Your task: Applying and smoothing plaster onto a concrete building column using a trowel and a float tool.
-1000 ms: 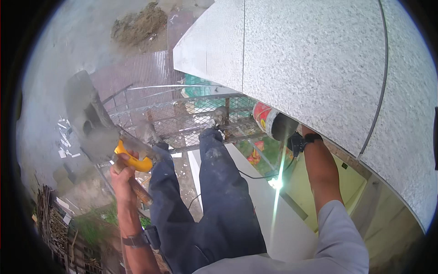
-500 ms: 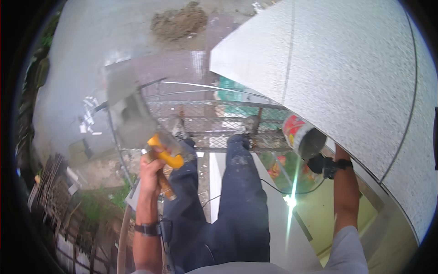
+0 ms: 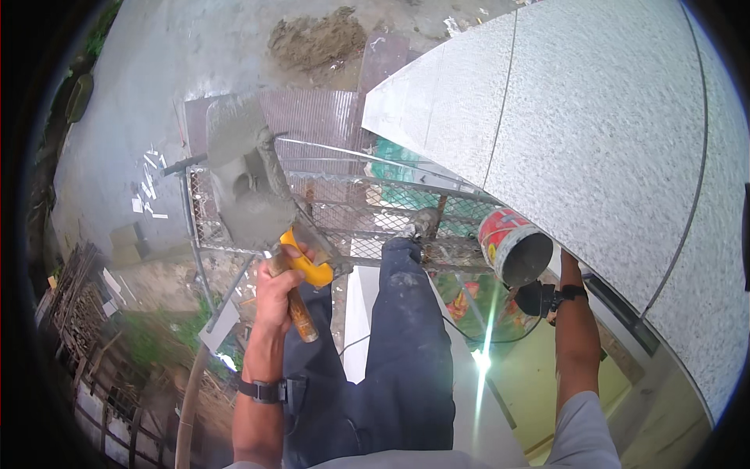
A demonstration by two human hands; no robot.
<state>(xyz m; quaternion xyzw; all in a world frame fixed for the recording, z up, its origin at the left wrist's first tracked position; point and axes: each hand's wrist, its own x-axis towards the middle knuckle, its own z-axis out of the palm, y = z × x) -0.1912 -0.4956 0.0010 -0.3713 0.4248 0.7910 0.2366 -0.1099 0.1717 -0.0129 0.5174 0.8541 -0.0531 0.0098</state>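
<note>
My left hand (image 3: 275,295) is closed around a plastering float's yellow handle (image 3: 314,270) and a trowel's worn wooden handle (image 3: 302,314), both held together. Beyond the fingers, wet grey mortar (image 3: 262,219) coats the tools' blades, partly hiding their shapes. My right arm reaches up to the edge of the white textured wall (image 3: 594,117). Little of my right hand (image 3: 571,267) shows there; its fingers are hidden. Close beside it, a red-and-white bucket (image 3: 500,230) leans against the wall edge, its grey inside facing me.
I stand on a metal mesh scaffold platform (image 3: 351,199) high above the ground. Pipe rails (image 3: 194,227) edge it on the left. Far below are a sand heap (image 3: 316,37), corrugated sheets and a stack of sticks. A black cable and a bright light glare lie near my right leg.
The mortar-laden tools have shifted slightly right and down with my left hand. The bucket's mouth shows more fully, and my right forearm appears slightly further left.
</note>
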